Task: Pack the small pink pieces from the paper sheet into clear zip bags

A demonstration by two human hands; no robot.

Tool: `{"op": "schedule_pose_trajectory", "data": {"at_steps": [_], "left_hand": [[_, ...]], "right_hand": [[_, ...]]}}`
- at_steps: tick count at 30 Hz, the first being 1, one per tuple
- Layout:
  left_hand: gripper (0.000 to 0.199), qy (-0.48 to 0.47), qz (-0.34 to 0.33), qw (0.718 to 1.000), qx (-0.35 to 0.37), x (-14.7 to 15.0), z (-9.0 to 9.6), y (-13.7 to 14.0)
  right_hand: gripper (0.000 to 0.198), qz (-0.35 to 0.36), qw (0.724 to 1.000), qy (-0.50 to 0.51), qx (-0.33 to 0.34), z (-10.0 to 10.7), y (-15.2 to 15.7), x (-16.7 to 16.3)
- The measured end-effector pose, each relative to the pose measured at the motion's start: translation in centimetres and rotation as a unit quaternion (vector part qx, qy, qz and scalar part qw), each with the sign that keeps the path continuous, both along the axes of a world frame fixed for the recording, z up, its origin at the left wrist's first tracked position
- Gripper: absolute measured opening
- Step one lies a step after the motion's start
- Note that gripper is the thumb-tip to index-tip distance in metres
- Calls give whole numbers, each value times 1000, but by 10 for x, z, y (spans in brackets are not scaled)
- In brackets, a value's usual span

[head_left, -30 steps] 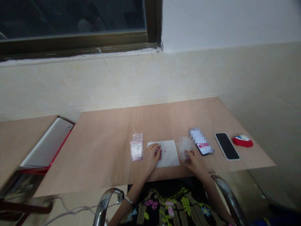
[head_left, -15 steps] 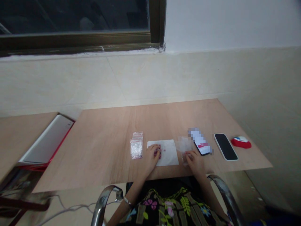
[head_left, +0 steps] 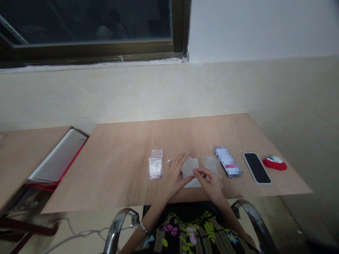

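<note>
My right hand (head_left: 209,180) pinches a small clear zip bag (head_left: 190,162) between thumb and fingers, above a white sheet of paper (head_left: 196,182). To its left, my left hand (head_left: 174,175) has its fingers spread, with the thumb reaching close to the bag. Whether that thumb touches the bag I cannot tell. Small dark red pieces (head_left: 181,175) lie on the paper, mostly hidden behind my left hand. Left of the paper sits a stack of clear zip bags (head_left: 155,168) with shiny contents. More flat clear bags (head_left: 210,162) lie to the right, partly behind my right hand.
A phone with a lit screen (head_left: 227,162), a dark-screened phone in a white case (head_left: 257,168) and a red and white object (head_left: 275,163) lie along the right of the wooden table (head_left: 122,151). Metal chair armrests (head_left: 118,225) flank me. A wall rises behind.
My right hand has come left from the loose bags, bringing one clear bag over the paper. My left hand has lifted off the dark red pieces and spread its fingers.
</note>
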State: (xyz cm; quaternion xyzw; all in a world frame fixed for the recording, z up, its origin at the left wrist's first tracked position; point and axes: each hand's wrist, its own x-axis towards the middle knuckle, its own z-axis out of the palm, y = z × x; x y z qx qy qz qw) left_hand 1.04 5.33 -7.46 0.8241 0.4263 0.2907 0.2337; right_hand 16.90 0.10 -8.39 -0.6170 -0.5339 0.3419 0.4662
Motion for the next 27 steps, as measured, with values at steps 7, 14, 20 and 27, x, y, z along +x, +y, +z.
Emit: {"op": "schedule_pose_trajectory", "data": {"at_steps": [7, 14, 20, 27], "left_hand": [[67, -14, 8, 1000, -9, -11, 7, 7], [63, -23, 12, 999, -21, -16, 11, 10], [62, -16, 3, 999, -31, -19, 13, 12], [65, 6, -30, 999, -41, -19, 19, 11]], "right_hand": [[25, 25, 997, 77, 16, 8, 13, -8], [15, 61, 997, 37, 24, 25, 24, -9], [16, 157, 988, 8, -1, 20, 33, -8], [26, 189, 982, -25, 4, 21, 42, -8]]}}
